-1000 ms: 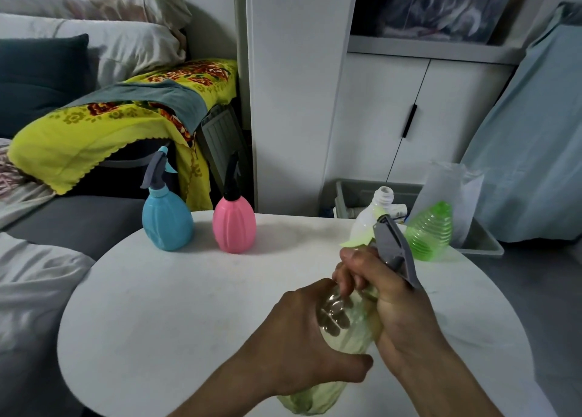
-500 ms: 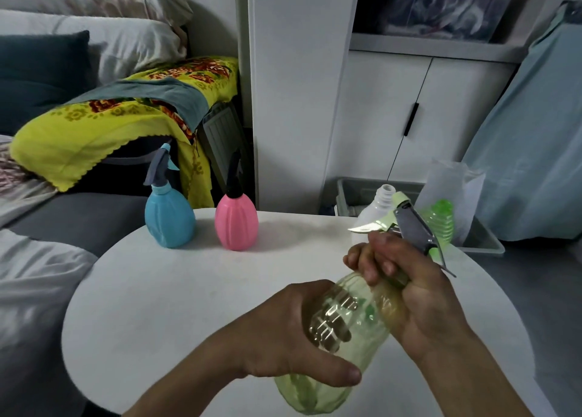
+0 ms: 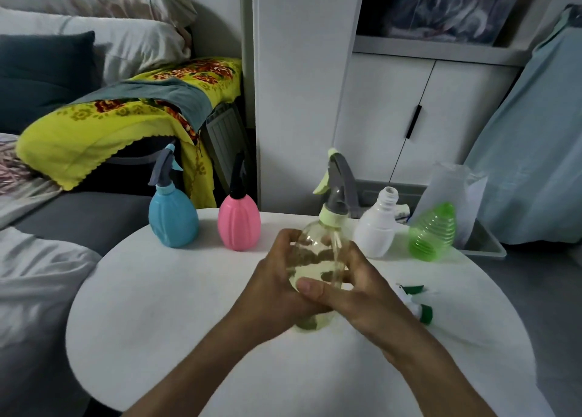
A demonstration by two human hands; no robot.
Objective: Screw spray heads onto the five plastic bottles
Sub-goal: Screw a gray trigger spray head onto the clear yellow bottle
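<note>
A clear yellowish bottle [image 3: 318, 253] stands upright at the table's middle, a grey and pale-green spray head [image 3: 337, 185] on its neck. My left hand [image 3: 277, 287] and my right hand [image 3: 362, 287] both wrap its body. A blue bottle [image 3: 173, 219] and a pink bottle [image 3: 239, 224] stand at the back left, each with a spray head on. A white bottle [image 3: 376, 227] with a bare open neck stands at the back right. Beside it a green ribbed bottle [image 3: 433, 232] lies tilted, headless. A loose white and green spray head [image 3: 415, 303] lies right of my right hand.
The round white table [image 3: 157, 306] has a bed and grey sofa to its left. A grey bin [image 3: 485, 243] with a clear plastic bag stands behind the table's right edge. White cabinets [image 3: 393, 117] fill the background.
The clear bottle went from tilted in my hands to upright on the table. My right hand left the spray head and now grips the bottle's body.
</note>
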